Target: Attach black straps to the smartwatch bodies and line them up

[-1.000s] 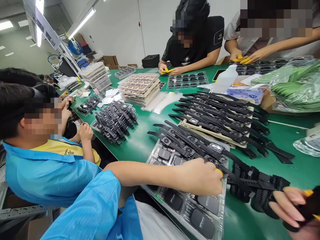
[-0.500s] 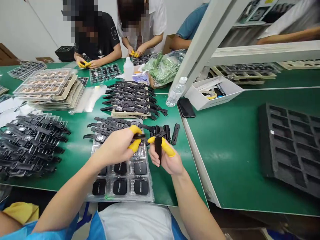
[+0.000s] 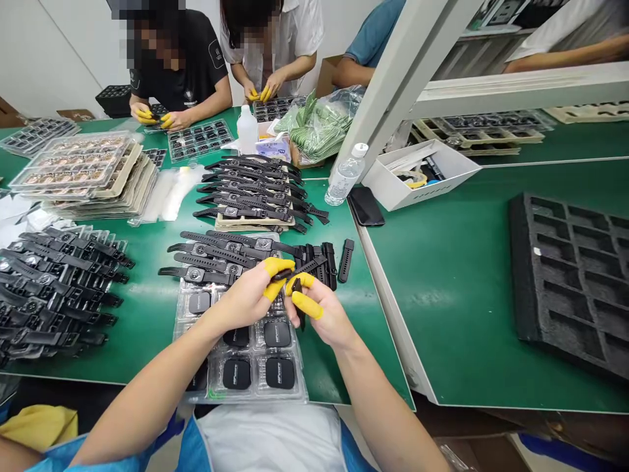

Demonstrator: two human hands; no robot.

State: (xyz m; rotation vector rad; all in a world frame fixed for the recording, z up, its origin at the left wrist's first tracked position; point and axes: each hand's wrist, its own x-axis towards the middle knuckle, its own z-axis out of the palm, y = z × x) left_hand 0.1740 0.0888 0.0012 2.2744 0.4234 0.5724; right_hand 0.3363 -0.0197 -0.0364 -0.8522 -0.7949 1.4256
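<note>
My left hand [image 3: 253,292], with yellow finger cots on its thumb and finger, pinches a small black watch [image 3: 282,275] edge-on. Close beside it, my right hand [image 3: 322,311] also wears yellow cots and is closed on a black watch strap [image 3: 297,286]; part of the strap hangs below the fingers. The two pieces nearly meet, and whether they touch is hidden by the fingertips. Under my hands lies a clear plastic tray [image 3: 258,390] with square black watch units in its pockets. Strapped watches [image 3: 230,252] rest across its far end, and loose straps [image 3: 330,262] lie to the right.
Piled watches [image 3: 54,295] stand at left, with another stack [image 3: 253,190] ahead. Beyond are stacked trays [image 3: 83,167], a water bottle [image 3: 346,176], a phone [image 3: 366,206] and a white box [image 3: 420,177]. A black foam tray [image 3: 523,275] sits right. Co-workers' hands [image 3: 157,118] work opposite.
My left hand has moved slightly right and down, bringing the watch close to my right hand. The strap in my right hand has turned and sits lower between the fingers.
</note>
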